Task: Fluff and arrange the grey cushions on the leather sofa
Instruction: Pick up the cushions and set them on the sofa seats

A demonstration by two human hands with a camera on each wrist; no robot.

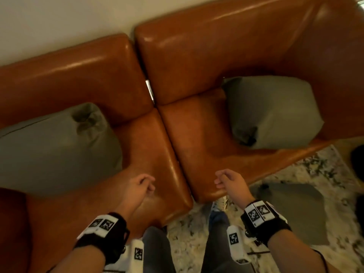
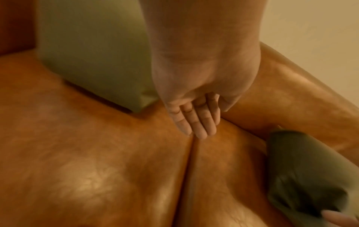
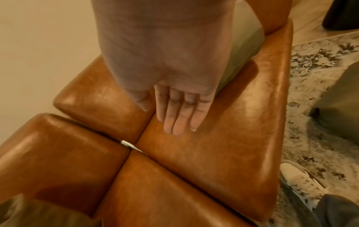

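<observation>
Head view, sofa: I see a tan leather sofa (image 1: 197, 56) with two seat pads meeting at a centre seam.
Head view, cushions: I note one grey cushion (image 1: 55, 150) on the left seat pad against the backrest, and a second grey cushion (image 1: 275, 113) on the right seat pad near the arm. A third grey cushion (image 1: 291, 209) lies on the patterned rug (image 1: 315, 170), off the sofa.
Head view, hands: My left hand (image 1: 140, 187) and right hand (image 1: 228, 181) hover over the front edge of the seat, fingers loosely curled, holding nothing.
Left wrist view: The left hand (image 2: 196, 98) hangs with relaxed fingers (image 2: 200, 122) above the seam; one cushion (image 2: 93, 50) sits behind it, another (image 2: 303, 169) to the right.
Right wrist view: The right hand (image 3: 174, 86) is empty with fingers (image 3: 176, 119) straight over the right seat pad; a white shoe (image 3: 303, 181) stands on the rug (image 3: 320, 92).
Containers: I see none in any view.
</observation>
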